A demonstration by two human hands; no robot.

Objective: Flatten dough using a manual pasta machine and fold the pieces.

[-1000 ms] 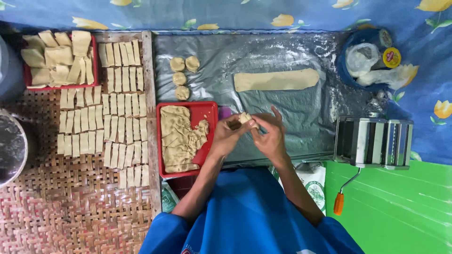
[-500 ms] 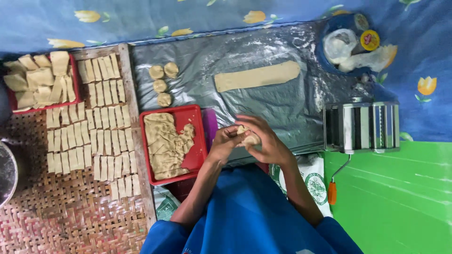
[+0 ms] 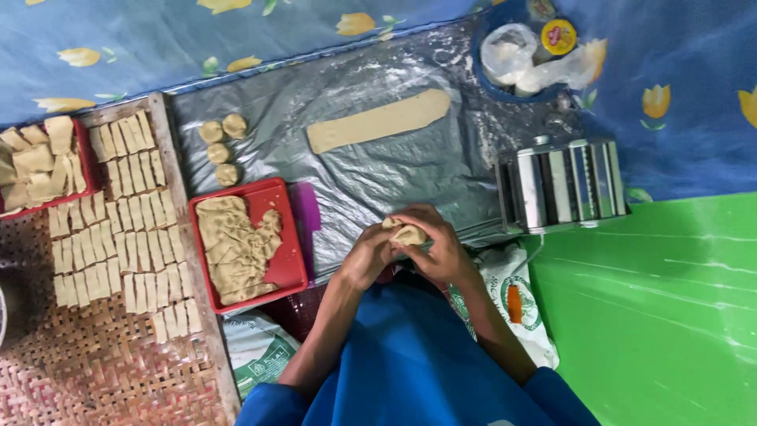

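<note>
While both my hands meet at my lap edge, left hand (image 3: 367,256) and right hand (image 3: 438,252) are clamped together on a dough piece (image 3: 408,234), lying between the fingertips, equally near both.

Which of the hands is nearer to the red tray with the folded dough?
Left. The left hand is just beside the red tray; the right hand is farther away, beyond the left.

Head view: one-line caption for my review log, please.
Both hands, left hand and right hand, pinch a dough piece over the grey plastic sheet, beside a red tray.
</note>
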